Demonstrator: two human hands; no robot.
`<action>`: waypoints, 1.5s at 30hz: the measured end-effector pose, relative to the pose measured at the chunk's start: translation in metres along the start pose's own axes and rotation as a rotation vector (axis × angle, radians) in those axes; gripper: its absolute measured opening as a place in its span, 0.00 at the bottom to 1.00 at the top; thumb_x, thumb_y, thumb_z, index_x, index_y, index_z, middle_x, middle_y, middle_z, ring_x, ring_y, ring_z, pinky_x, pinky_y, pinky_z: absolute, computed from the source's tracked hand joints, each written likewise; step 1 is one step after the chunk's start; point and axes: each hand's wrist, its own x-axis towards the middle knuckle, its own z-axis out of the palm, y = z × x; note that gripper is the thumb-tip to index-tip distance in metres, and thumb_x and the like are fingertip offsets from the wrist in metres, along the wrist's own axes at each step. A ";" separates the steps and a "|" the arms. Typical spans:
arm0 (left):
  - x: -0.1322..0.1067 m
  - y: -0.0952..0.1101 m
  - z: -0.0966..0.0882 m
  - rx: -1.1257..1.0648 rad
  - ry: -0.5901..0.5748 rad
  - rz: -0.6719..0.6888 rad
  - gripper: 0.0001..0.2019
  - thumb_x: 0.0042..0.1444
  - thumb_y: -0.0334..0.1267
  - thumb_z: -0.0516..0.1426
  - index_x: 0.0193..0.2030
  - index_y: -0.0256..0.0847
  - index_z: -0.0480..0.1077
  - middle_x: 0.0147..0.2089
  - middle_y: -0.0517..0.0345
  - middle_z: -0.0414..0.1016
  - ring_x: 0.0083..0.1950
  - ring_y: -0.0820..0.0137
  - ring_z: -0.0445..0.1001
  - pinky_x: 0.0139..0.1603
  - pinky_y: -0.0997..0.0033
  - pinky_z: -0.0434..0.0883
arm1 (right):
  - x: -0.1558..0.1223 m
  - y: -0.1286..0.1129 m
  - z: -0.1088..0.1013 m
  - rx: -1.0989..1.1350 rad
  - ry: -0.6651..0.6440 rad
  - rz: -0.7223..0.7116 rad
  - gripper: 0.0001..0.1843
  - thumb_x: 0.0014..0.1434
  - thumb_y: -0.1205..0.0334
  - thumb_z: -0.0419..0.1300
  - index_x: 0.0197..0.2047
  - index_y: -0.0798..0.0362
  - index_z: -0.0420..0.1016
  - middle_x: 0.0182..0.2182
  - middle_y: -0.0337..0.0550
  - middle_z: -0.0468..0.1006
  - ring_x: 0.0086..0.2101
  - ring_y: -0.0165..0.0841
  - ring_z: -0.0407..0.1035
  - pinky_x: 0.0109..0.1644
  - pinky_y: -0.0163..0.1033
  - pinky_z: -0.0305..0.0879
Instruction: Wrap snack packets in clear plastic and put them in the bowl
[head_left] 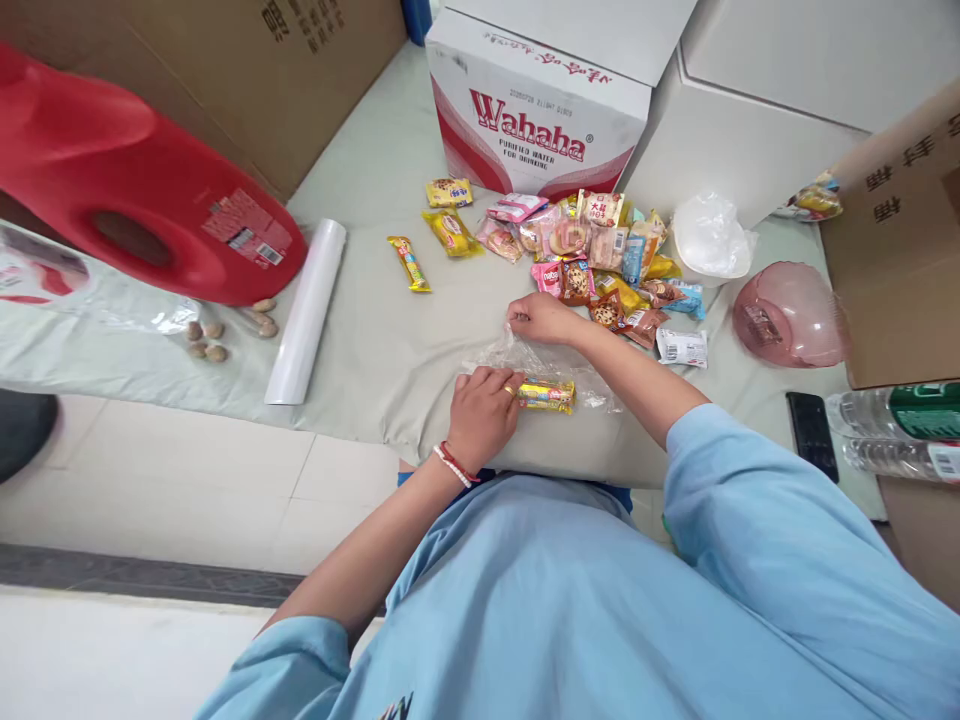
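Plastic bag (519, 356), clear and crumpled, lies on the pale cloth (390, 340) right in front of the person, with a yellow snack bar (547, 394) at its near edge, at about 5 o'clock from the bag's middle. Whether the bar is fully under the film or only at its mouth is hard to tell. Judging by how things lie, the work is at an early stage: this one bar is with the bag, while the heap of snack packets (592, 250) sits outside it at 1 o'clock, and two loose yellow packets (448, 232) lie apart at 11 o'clock.

Left hand (484, 410) is curled, fingers bent down over the bar's left end and the film around it, gripping rather than resting flat. Right hand (541, 318) is nearly closed at 12 o'clock from the bag, pinching its far edge and lifting the film slightly. A white roll (306, 310) lies well off at 9 o'clock, a pink bowl (787, 315) at 3 o'clock
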 end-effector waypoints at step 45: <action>0.012 0.002 0.002 -0.493 0.155 -0.142 0.12 0.70 0.39 0.52 0.52 0.44 0.75 0.52 0.50 0.80 0.53 0.62 0.78 0.53 0.60 0.73 | -0.115 -0.044 0.051 -0.016 -0.069 -0.186 0.16 0.71 0.64 0.57 0.56 0.60 0.81 0.58 0.63 0.77 0.58 0.46 0.71 0.64 0.49 0.65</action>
